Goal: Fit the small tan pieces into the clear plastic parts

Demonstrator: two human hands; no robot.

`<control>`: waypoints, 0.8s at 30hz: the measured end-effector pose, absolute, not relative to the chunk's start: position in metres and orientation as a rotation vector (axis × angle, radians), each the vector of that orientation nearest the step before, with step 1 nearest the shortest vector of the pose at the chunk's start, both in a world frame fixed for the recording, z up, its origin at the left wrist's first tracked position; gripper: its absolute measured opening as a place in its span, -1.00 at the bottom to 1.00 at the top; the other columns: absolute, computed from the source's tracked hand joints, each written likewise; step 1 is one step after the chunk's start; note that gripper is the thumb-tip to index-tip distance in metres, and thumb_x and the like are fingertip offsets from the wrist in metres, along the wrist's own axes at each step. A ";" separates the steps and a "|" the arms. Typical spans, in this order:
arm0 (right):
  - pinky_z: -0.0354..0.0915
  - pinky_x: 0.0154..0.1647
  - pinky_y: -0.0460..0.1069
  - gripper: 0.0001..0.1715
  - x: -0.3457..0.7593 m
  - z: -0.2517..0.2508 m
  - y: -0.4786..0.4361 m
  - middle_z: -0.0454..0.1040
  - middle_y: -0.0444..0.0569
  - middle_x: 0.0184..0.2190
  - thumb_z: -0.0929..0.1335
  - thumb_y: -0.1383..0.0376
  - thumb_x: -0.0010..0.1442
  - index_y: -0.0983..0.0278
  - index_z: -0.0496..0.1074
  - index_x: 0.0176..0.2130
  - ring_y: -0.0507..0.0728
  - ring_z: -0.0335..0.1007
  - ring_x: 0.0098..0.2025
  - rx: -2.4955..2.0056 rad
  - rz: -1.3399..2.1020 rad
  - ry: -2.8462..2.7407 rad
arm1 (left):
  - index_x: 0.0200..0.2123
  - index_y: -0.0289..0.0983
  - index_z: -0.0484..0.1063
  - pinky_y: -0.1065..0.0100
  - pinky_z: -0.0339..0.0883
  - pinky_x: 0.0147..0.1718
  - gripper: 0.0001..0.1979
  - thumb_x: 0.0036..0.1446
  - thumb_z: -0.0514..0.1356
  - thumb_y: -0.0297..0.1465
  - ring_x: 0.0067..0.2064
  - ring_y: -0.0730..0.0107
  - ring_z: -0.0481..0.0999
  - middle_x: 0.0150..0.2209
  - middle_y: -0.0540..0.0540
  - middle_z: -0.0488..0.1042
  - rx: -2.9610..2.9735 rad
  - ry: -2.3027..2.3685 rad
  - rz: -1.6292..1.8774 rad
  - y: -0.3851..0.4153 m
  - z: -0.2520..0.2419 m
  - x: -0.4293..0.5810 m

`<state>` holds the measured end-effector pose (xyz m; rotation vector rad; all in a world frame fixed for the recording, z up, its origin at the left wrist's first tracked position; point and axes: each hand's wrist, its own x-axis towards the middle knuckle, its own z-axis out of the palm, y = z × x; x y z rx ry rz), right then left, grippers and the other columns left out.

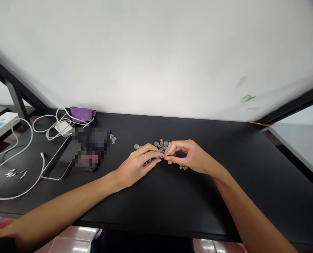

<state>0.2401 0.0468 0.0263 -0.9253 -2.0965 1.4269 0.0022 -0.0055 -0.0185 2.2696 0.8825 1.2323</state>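
Between the fingertips of both hands, just about where they meet, sits a small piece (162,157), most of it hidden by the fingers, so its exact shape cannot be told. Neither hand is nearer to it: the left hand (139,163) reaches it from the left with fingers stretched out flat and thumb beneath, and the right hand (190,156) comes from the right with thumb and forefinger bent into a loop. Both sets of fingers are narrowed to a pinch on that piece. The little that shows seems to run side to side, from one set of fingertips to the other, though its long axis is hard to make out.

Just beyond the fingertips lies a loose cluster of see-through pieces (156,144), with one see-through piece (136,146) apart to the left, beyond the left fingers. Under the right hand, on its near side, are a few tan pieces (183,167) on the black desk (156,207).

Well to the left of the left fingers lie a phone (91,168) partly covered by a blurred patch, a dark-screened device (56,165), a white cable (27,198), a purple pouch (82,114) and small metal bits (11,173). Farther left again, a white box (2,123) bears blue patches. No brand or label can be read anywhere; the green mark (248,98) on the white panel (156,63), beyond the right fingers, shows no letters.
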 end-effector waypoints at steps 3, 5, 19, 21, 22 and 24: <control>0.41 -0.13 0.06 -0.70 0.241 0.025 0.047 0.62 -0.02 -0.36 0.51 0.08 0.21 0.27 0.55 -0.29 0.16 0.56 -0.27 -0.914 1.422 -2.096 | 0.07 -0.19 0.49 0.30 0.53 -0.03 -0.75 0.36 0.21 -0.50 -0.05 0.36 0.58 -0.05 -0.14 0.53 2.277 0.865 1.249 -0.005 -0.019 0.002; 0.41 -0.11 0.06 -0.70 0.241 0.025 0.047 0.62 -0.02 -0.34 0.51 0.08 0.20 0.27 0.55 -0.29 0.17 0.56 -0.24 -0.919 1.410 -2.096 | 0.07 -0.19 0.50 0.30 0.53 -0.03 -0.75 0.36 0.22 -0.50 -0.05 0.37 0.58 -0.05 -0.14 0.53 2.275 0.860 1.255 -0.005 -0.020 0.002; 0.41 -0.06 0.06 -0.84 0.235 0.028 0.042 0.63 -0.02 -0.26 0.49 0.19 0.25 0.23 0.60 -0.31 0.17 0.56 -0.19 -0.841 1.126 -2.097 | 0.00 -0.25 0.55 0.32 0.55 -0.08 -0.78 0.29 0.30 -0.48 -0.11 0.36 0.61 -0.12 -0.15 0.59 2.212 0.875 1.366 -0.002 -0.014 0.005; 0.42 -0.07 0.05 -0.86 0.234 0.027 0.042 0.63 -0.03 -0.26 0.50 0.19 0.25 0.22 0.61 -0.28 0.16 0.56 -0.20 -0.855 1.118 -2.077 | 0.01 -0.24 0.55 0.33 0.54 -0.08 -0.77 0.29 0.30 -0.48 -0.10 0.36 0.61 -0.11 -0.15 0.59 2.212 0.887 1.372 -0.001 -0.014 0.005; 0.42 -0.08 0.04 -0.85 0.233 0.026 0.042 0.64 -0.04 -0.27 0.50 0.19 0.24 0.22 0.61 -0.26 0.16 0.56 -0.20 -0.864 1.118 -2.066 | 0.02 -0.24 0.55 0.33 0.54 -0.07 -0.76 0.29 0.30 -0.49 -0.10 0.36 0.61 -0.11 -0.15 0.59 2.213 0.891 1.379 -0.001 -0.014 0.005; 0.44 -0.08 0.03 -0.83 0.233 0.024 0.043 0.64 -0.04 -0.27 0.52 0.18 0.21 0.22 0.62 -0.25 0.16 0.57 -0.21 -0.882 1.118 -2.047 | 0.02 -0.23 0.55 0.31 0.53 -0.07 -0.76 0.29 0.30 -0.50 -0.09 0.35 0.61 -0.10 -0.16 0.59 2.214 0.897 1.398 -0.001 -0.014 0.004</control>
